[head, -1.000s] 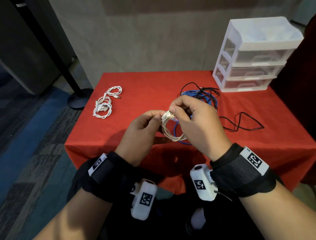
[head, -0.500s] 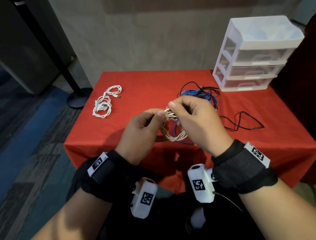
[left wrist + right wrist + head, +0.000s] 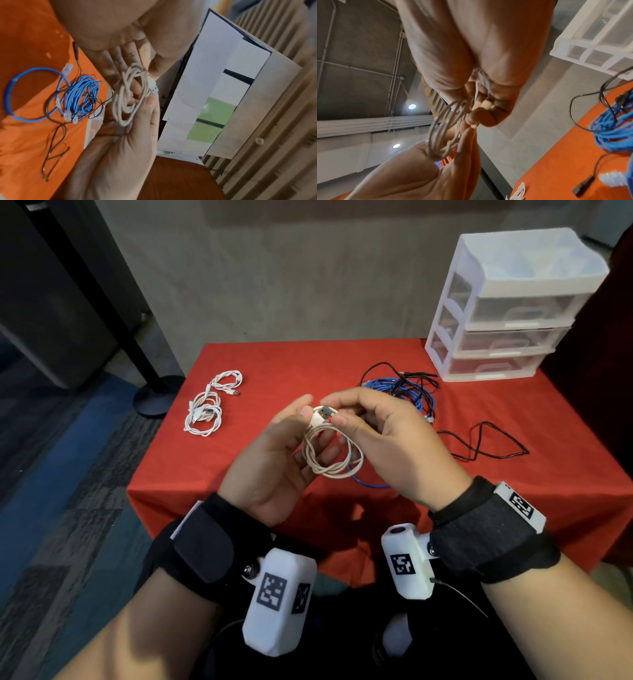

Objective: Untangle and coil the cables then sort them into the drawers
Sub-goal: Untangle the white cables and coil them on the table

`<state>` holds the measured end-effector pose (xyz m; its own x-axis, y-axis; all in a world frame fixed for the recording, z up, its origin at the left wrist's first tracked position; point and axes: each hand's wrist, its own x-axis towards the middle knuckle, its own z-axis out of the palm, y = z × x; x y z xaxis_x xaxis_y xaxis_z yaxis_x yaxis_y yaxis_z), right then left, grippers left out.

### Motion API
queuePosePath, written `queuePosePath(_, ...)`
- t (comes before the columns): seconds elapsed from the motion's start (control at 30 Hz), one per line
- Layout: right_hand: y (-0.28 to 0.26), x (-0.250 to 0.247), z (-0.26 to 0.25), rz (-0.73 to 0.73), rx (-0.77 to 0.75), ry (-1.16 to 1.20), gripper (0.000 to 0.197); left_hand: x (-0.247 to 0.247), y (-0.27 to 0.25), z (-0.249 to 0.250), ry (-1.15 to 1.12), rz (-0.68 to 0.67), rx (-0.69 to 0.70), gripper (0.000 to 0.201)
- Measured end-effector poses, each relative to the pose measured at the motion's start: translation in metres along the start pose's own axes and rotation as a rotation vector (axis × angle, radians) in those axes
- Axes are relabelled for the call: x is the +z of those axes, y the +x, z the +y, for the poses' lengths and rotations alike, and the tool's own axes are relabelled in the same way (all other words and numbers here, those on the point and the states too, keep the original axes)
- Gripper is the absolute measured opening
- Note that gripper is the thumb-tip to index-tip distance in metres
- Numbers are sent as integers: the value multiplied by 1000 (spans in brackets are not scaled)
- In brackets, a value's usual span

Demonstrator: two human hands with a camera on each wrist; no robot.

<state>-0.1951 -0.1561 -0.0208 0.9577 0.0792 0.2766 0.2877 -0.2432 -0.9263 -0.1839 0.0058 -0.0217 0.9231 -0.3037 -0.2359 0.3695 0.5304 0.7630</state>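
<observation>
Layout on the table: drawer unit at the far right corner; tangled cable pile just left of and before it, a single cable trailing to its right. Coiled cable bundle lies at the left. Held coil hangs between left hand and right hand, above the near edge.

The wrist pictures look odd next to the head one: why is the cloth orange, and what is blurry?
Head view: sharp, cloth red, hands' shadow at its near edge. Left wrist view: cloth orange, white cable fairly sharp, lines bent by the wide lens. Right wrist view: white cable and blue cable smeared, two ceiling lamps glaring.
</observation>
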Motion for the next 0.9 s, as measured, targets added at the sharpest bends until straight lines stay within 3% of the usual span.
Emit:
queuePosePath(0.1,4,-5,-3,-24,20,-57,13,-1,3,-3,24,22,-25,25)
queuePosePath(0.23,7,-9,0,-19,49,-128,9,-1,1,-13,316,118,133,17)
queuePosePath(0.33,6,-12,1,-18,39,-161,2,-4,-1,-15,366,96,189,23)
queuePosePath(0.53,5,-9,2,35,-36,-203,11,-5,0,-7,139,-3,32,27)
queuePosePath(0.73,4,-3,-3,103,-216,-324,10,-3,6,-1,63,-46,-91,28)
queuePosePath(0.83,2,-1,-1,141,-191,-269,11,2,3,-1,169,-76,-21,18)
queuePosePath(0.9,0,-2,-1,155,-121,-158,11,3,0,-5,302,-37,118,15)
